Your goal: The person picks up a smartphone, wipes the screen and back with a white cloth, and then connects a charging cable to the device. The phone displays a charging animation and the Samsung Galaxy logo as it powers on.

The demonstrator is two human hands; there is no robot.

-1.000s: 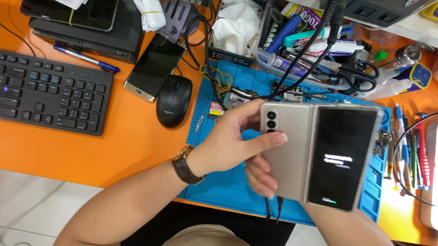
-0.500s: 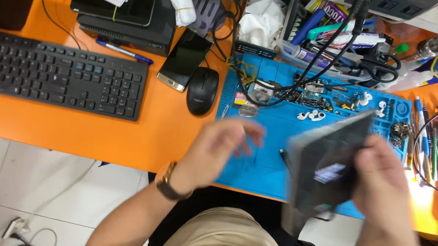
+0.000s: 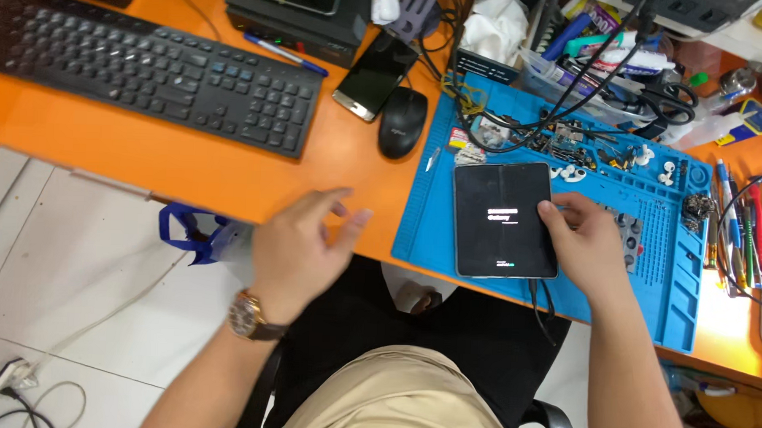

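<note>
**Foldable phone now flat on the mat; left hand released**

Change since a second ago: the foldable phone [image 3: 504, 219] was held up in both hands, half open with its back panel facing the camera. Half a second ago it was in motion, blurred, swinging down under the right hand. Now it lies fully opened and flat on the blue work mat [image 3: 649, 282], screen up, dark with a small line of start-up text at centre. A black cable [image 3: 537, 302] leaves its near edge and hangs over the tabletop edge. My reading: the handling phase is over and the device is parked for booting.

Right hand [image 3: 589, 244]: sits at the right edge of the phone, palm down, fingers [image 3: 558, 213] curled lightly over the right rim of the screen. Contact is a steadying touch more than a clamp; the phone's weight rests on the mat.

Left hand [image 3: 300, 241]: off the phone, well to the left, hovering over the near edge of the orange tabletop [image 3: 189, 161]. Fingers spread loosely and slightly blurred, holding nothing. A wristwatch [image 3: 248, 316] shows on that wrist.

Surroundings: black mouse [image 3: 402, 122] and a second phone [image 3: 376, 75] lie left of the mat's far corner; black keyboard [image 3: 150, 62] further left. Small parts and white earbud pieces [image 3: 568, 172] are scattered on the mat beyond the phone.
</note>
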